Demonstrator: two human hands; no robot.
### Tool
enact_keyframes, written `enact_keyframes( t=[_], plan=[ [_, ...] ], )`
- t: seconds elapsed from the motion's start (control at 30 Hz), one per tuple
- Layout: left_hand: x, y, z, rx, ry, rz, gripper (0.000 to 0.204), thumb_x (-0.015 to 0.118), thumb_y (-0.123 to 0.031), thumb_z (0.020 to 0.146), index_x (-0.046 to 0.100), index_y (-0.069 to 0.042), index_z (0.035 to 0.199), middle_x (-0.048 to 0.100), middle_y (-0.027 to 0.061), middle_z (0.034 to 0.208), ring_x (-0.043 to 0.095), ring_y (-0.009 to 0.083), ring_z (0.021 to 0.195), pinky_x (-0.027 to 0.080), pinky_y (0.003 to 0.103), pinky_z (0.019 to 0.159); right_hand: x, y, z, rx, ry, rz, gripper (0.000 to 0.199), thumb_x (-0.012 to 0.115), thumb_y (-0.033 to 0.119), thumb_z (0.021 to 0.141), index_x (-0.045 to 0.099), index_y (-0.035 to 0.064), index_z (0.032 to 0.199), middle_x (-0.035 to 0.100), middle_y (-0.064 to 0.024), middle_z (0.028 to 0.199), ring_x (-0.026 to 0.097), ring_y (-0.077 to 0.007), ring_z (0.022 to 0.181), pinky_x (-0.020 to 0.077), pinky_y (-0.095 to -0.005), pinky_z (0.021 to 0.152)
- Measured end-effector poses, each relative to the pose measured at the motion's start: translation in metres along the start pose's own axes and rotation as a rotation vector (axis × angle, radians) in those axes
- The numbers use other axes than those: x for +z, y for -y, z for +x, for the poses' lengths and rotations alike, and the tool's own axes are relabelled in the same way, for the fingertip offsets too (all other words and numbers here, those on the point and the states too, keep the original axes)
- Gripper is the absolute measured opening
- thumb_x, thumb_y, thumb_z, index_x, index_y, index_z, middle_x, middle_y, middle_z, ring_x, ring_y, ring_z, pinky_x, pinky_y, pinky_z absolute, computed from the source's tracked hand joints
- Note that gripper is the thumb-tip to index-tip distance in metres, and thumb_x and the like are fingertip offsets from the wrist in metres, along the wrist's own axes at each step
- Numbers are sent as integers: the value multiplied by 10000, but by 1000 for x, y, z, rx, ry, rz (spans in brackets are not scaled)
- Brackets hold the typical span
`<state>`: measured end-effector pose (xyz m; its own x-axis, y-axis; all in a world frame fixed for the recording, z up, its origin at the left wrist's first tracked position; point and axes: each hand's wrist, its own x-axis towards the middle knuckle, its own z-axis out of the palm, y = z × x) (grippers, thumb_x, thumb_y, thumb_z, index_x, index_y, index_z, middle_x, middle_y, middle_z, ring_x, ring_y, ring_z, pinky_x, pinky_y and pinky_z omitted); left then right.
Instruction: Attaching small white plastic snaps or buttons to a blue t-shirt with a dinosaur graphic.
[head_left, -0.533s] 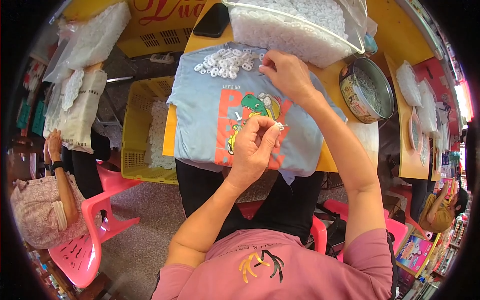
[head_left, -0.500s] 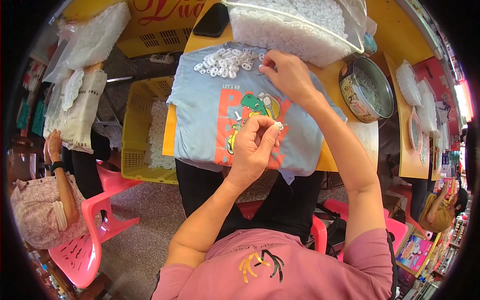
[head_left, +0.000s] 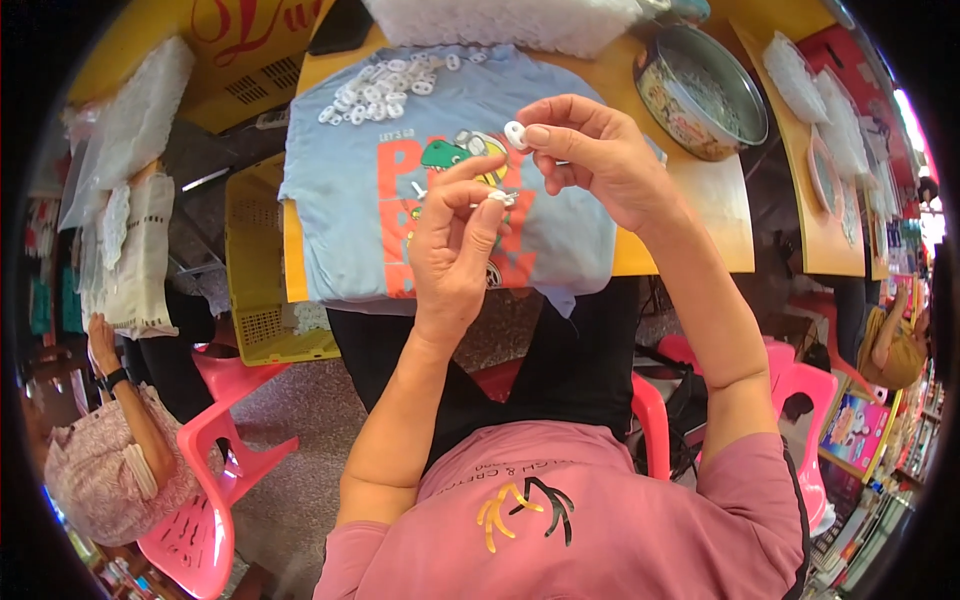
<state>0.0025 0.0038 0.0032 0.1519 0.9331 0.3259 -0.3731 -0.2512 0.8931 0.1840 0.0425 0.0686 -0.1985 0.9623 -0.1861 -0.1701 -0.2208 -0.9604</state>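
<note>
My left hand (head_left: 452, 240) pinches a small white plastic piece (head_left: 500, 199) with thin metal-looking bits sticking out of it. Higher and to the right, my right hand (head_left: 605, 160) holds a white oval plastic piece with holes (head_left: 515, 135) between thumb and forefinger. The two pieces are apart. Below both hands a light blue T-shirt (head_left: 340, 230) with a dinosaur print is spread over the table. On its far left part lies a loose pile of similar white oval pieces (head_left: 375, 92).
A bin of white pieces (head_left: 510, 22) stands at the far edge, near a dark phone (head_left: 342, 27). A round tin (head_left: 690, 105) holding small metallic-looking parts is at right. A yellow crate (head_left: 258, 270) sits left of the table. Another person (head_left: 125, 455) is near a pink chair (head_left: 195, 500).
My right hand has left the pile's right side with a white oval piece and come near my left hand. My left hand keeps its piece. The view has shifted, so the table sits higher.
</note>
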Motion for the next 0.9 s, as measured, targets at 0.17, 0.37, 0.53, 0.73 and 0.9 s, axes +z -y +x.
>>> enact_keyframes(
  t=[0.17, 0.37, 0.53, 0.73, 0.9],
  plan=[
    [3, 0, -2, 102, 58, 9, 93, 533, -51, 974, 563, -39, 1061, 490, 202, 1362, 617, 194, 1000, 511, 323, 860, 4, -8, -15, -10, -10, 66, 281, 679, 179, 905, 634, 16, 1129, 635, -20, 939, 570, -69, 726, 507, -235, 617],
    [3, 0, -4, 65, 92, 25, 84, 555, -44, 965, 547, -31, 1048, 480, 194, 1385, 572, 159, 1077, 496, 284, 869, 8, -22, -19, -65, 22, 106, 283, 629, 152, 939, 628, 8, 1182, 641, -34, 962, 586, -83, 768, 540, -262, 664],
    [2, -1, -2, 26, 45, -68, 76, 544, -46, 973, 543, -22, 1046, 501, 188, 1366, 583, 162, 1074, 494, 286, 883, 14, -26, -17, -199, 16, -24, 256, 614, 131, 950, 632, -8, 1165, 648, -48, 991, 618, -99, 843, 558, -270, 706],
    [3, -1, 0, -79, -21, -212, 71, 535, -59, 981, 537, -14, 1037, 539, 190, 1309, 631, 157, 984, 510, 293, 871, 13, -35, -13, -362, -138, -420, 245, 649, 124, 930, 639, -13, 1133, 656, -48, 957, 618, -91, 803, 541, -247, 678],
    [3, -3, 0, -154, -90, -133, 85, 543, -85, 983, 536, -9, 1021, 641, 145, 1068, 655, 145, 865, 534, 277, 768, 15, -25, -23, -239, -100, -172, 238, 667, 124, 918, 647, -25, 1103, 670, -46, 879, 588, -73, 726, 518, -231, 647]
  ],
)
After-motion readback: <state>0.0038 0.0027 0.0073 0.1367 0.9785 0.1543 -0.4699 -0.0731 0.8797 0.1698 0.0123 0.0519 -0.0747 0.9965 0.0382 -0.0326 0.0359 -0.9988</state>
